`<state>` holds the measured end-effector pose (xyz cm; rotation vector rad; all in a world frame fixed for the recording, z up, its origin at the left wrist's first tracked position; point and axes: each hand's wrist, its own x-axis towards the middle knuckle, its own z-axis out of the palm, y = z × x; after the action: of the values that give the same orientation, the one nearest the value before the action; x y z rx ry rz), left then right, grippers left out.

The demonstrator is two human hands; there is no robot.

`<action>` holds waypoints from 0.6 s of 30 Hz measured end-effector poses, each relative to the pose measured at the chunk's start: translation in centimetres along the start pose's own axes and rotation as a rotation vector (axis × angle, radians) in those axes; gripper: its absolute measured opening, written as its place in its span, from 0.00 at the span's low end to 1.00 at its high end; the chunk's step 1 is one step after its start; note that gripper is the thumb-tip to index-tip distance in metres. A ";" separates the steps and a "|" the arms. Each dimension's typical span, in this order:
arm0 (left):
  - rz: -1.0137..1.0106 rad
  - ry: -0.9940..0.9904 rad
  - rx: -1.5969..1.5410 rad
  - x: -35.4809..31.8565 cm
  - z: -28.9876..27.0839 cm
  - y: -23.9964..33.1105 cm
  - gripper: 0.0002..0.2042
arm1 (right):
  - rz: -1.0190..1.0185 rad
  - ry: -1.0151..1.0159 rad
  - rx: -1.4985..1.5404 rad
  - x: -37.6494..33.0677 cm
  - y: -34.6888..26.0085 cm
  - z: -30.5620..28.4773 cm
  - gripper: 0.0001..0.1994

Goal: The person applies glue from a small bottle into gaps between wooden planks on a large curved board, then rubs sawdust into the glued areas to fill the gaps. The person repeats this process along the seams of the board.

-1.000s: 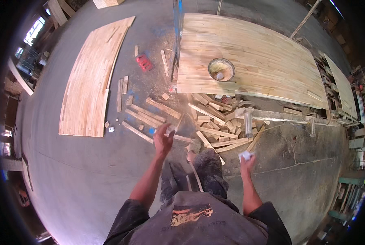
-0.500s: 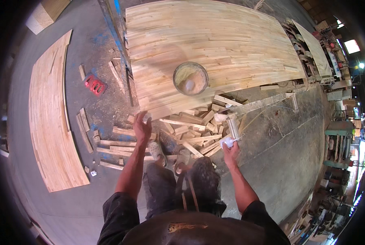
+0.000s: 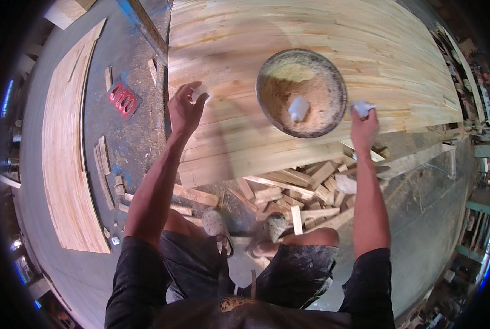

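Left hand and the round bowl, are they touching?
Apart. The head view shows a wide strip of wooden board between the left hand and the round bowl.

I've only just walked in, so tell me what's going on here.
A person's left hand holds a small whitish object over a large wooden panel. The right hand grips a white object, blurred, near the right rim of a bowl. The bowl, on the panel, contains pale powder and a white container. Loose wood pieces lie by the panel's near edge.
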<state>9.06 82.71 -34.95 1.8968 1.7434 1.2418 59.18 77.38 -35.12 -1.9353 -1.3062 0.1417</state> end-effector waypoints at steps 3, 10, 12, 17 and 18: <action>0.163 0.057 -0.231 -0.5 -2.2 2.0 0.16 | -0.178 0.114 -0.060 4.0 2.7 3.7 0.20; 0.297 -0.150 -0.527 -0.3 -1.8 10.1 0.13 | -0.322 0.130 -0.042 5.0 9.5 8.0 0.20; 0.312 -0.167 -0.242 2.2 2.9 11.7 0.18 | -0.414 0.180 -0.024 3.5 8.6 6.9 0.20; 0.320 -0.423 0.001 6.3 12.6 14.4 0.17 | 0.055 0.043 0.327 -2.3 0.4 0.8 0.23; 0.368 -0.425 0.019 6.3 13.6 14.7 0.15 | 0.150 -0.059 0.428 -3.4 -1.3 0.1 0.24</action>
<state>28.33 89.63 -30.13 2.3541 1.2322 0.8353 56.61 74.81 -35.40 -1.6660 -1.0627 0.5142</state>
